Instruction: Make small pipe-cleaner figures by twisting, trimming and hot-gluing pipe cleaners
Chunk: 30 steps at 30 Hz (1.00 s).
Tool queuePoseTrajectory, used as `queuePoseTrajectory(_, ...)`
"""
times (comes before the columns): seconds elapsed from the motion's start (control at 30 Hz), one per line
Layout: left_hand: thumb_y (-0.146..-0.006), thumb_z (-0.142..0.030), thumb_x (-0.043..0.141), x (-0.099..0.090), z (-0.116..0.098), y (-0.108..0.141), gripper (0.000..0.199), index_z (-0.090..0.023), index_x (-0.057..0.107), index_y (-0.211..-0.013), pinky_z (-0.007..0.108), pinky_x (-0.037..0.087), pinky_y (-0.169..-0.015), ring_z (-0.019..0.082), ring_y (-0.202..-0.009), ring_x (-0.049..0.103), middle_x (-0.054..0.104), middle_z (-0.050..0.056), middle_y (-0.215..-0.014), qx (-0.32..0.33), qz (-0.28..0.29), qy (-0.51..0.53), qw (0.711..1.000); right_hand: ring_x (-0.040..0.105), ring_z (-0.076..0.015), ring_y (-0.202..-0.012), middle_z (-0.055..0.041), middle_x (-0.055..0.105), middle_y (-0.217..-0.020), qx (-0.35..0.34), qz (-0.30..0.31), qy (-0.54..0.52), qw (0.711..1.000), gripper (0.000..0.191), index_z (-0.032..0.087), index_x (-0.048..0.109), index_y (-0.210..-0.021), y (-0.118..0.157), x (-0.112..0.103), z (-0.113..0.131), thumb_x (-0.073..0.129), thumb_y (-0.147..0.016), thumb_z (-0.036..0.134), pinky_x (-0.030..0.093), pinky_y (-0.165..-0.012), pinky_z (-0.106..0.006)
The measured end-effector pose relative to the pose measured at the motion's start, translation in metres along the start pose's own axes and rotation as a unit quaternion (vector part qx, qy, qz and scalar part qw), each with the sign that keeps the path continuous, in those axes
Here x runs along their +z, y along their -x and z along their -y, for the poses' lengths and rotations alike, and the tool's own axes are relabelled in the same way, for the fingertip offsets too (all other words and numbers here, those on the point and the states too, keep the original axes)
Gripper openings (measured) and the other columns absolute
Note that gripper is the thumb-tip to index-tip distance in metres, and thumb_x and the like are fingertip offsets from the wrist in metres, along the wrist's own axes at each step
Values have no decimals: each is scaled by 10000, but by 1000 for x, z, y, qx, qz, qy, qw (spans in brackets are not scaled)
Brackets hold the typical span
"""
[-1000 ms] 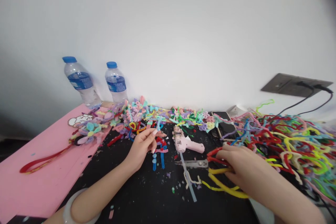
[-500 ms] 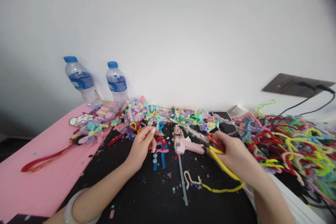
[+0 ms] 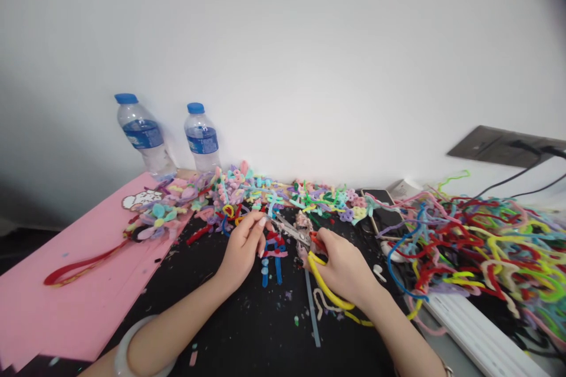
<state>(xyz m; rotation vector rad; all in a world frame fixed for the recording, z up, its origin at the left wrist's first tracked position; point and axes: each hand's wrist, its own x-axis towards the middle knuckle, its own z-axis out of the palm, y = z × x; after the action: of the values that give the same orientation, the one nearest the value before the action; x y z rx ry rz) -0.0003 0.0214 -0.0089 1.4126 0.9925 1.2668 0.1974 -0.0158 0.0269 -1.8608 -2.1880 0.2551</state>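
Observation:
My left hand [image 3: 243, 247] is closed in a pinch at the middle of the black table. What its fingertips hold is too small to make out. My right hand [image 3: 345, 265] grips a pair of scissors [image 3: 292, 232] with orange handles, and the blades point at the left fingertips. A yellow pipe cleaner [image 3: 328, 291] curves along the right hand's near side. Below the blades lie short blue pipe cleaner pieces [image 3: 278, 270]. The scissors and right hand mostly hide a glue gun, whose long glue stick [image 3: 312, 315] juts toward me. Beside it lies a cream pipe cleaner [image 3: 319, 300].
Two water bottles [image 3: 202, 140] stand against the wall at left, by a pink board [image 3: 88, 247]. Pipe cleaner flowers [image 3: 239, 179] line the back. A phone [image 3: 384, 221], a tangled pipe cleaner pile [image 3: 486, 241] and a white power strip [image 3: 477, 330] occupy the right.
My right hand has moved left with the scissors, bringing the blades up to my left fingertips and covering the glue gun. The left hand stays pinched in nearly the same place.

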Motion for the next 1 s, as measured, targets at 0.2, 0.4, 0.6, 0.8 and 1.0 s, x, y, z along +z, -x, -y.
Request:
queuePoseTrajectory(0.2, -911, -312, 373, 0, -2, 2, 215, -193, 493, -779, 203, 313, -459, 82, -387, 371, 391, -85, -455, -6, 15, -14, 1000, 493, -141, -606, 7, 552, -705, -18, -3, 14, 1000, 244, 210, 420, -703, -1, -2, 8, 597, -730, 376, 246, -523, -227)
queuePoseTrajectory(0.4, -913, -294, 376, 0, -1, 2, 228, -193, 465, -728, 198, 322, -478, 81, -399, 371, 395, -85, -453, -2, 7, -4, 1000, 504, -146, -603, 6, 564, -715, -21, -1, 23, 1000, 278, 212, 420, -706, 0, 0, 10, 622, -710, 403, 227, -515, -227)
queuePoseTrajectory(0.6, -918, -290, 373, 1, -1, 3, 224, -193, 456, -734, 195, 308, -466, 77, -391, 349, 376, -90, -451, -6, 4, -12, 1000, 501, -142, -593, 19, 558, -684, -21, -3, 39, 999, 306, 212, 416, -701, -2, 3, 10, 604, -728, 452, 219, -507, -227)
queuePoseTrajectory(0.8, -914, -307, 384, -2, -2, 1, 224, -192, 470, -742, 197, 305, -468, 81, -396, 351, 371, -88, -446, -2, -26, -6, 1000, 542, -153, -619, -5, 597, -716, -20, 10, 52, 998, 308, 206, 487, -759, -10, 0, 16, 593, -731, 494, 245, -517, -226)
queuePoseTrajectory(1.0, -909, -336, 393, -7, 1, -5, 227, -192, 494, -766, 196, 288, -463, 79, -388, 335, 361, -90, -439, -12, -65, 7, 998, 553, -145, -592, -15, 602, -668, -46, 45, 64, 996, 320, 203, 534, -707, -32, -5, 25, 550, -764, 517, 244, -493, -220)
